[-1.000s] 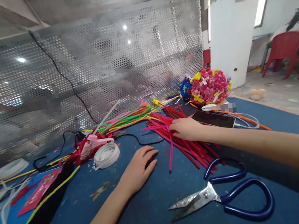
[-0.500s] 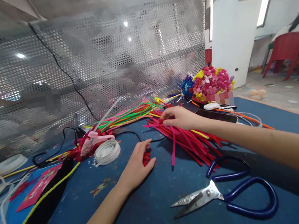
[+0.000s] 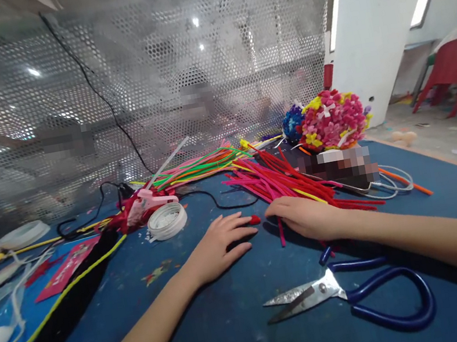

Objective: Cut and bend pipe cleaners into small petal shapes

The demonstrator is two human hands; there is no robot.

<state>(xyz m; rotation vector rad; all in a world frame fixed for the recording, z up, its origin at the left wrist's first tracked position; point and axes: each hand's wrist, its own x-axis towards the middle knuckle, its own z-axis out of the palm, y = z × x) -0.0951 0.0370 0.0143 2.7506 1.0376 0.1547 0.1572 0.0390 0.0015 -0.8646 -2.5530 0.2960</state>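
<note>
My left hand (image 3: 223,245) lies low over the blue table with its fingers stretched out. A small red fuzzy piece (image 3: 255,220) is at its fingertips. Close by on the right, my right hand (image 3: 305,218) is bent downward, fingers together and curled; its fingertips are mostly hidden, and I cannot make out what they hold. It is at the near-left edge of a loose pile of red and magenta pipe cleaners (image 3: 276,177), partly covering it. Large scissors (image 3: 322,289) with blue handles lie in front of my right hand, blades apart and pointing left.
A white round container (image 3: 168,222) with small white bits stands left, beside a pink glue gun (image 3: 149,199). Green and orange pipe cleaners (image 3: 205,166) lie behind. A pink flower ball (image 3: 333,120) sits back right. A perforated metal screen (image 3: 217,108) borders the table.
My right hand has come down from the top of the pile toward my left hand. The left fingers have straightened, and the red piece now shows at their tips. The view has shifted slightly.
</note>
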